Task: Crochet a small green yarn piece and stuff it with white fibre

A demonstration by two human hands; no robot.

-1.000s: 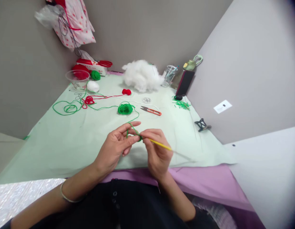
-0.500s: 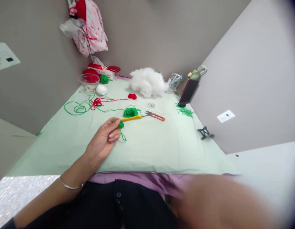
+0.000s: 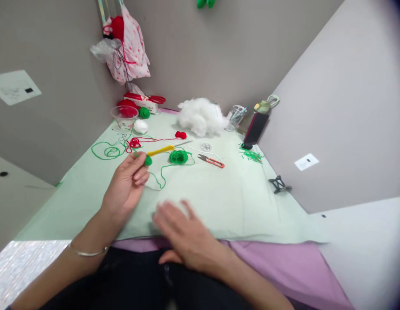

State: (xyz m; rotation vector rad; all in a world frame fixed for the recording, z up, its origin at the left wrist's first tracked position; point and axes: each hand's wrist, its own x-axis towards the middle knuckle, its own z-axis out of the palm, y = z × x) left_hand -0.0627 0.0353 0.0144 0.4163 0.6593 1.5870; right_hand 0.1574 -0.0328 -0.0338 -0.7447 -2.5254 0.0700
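My left hand (image 3: pixel 128 176) is closed, pinching a small green crochet piece (image 3: pixel 148 160) and the end of a yellow-handled crochet hook (image 3: pixel 161 150). The hook's thin metal shaft points away to the right over the table. Green yarn trails from below my left fingers across the cloth toward a green yarn ball (image 3: pixel 178 156). My right hand (image 3: pixel 187 237), smeared by motion, is over the near table edge with its fingers stretched out and nothing visible in it. Orange-handled thread snips (image 3: pixel 211 161) lie to the right of the green ball.
White stuffing (image 3: pixel 202 116) sits at the back, beside a clear pen cup (image 3: pixel 237 118). A phone (image 3: pixel 256 128) leans against a bottle (image 3: pixel 267 102). Green yarn snippets (image 3: pixel 251 155) and a black claw clip (image 3: pixel 279 184) lie right. Tangled red yarn (image 3: pixel 133 144) and a plastic bowl (image 3: pixel 124 113) are left.
My right hand has come from the lower right to the near table edge. My left hand has shifted left with the green piece and hook, and the view has tilted up slightly.
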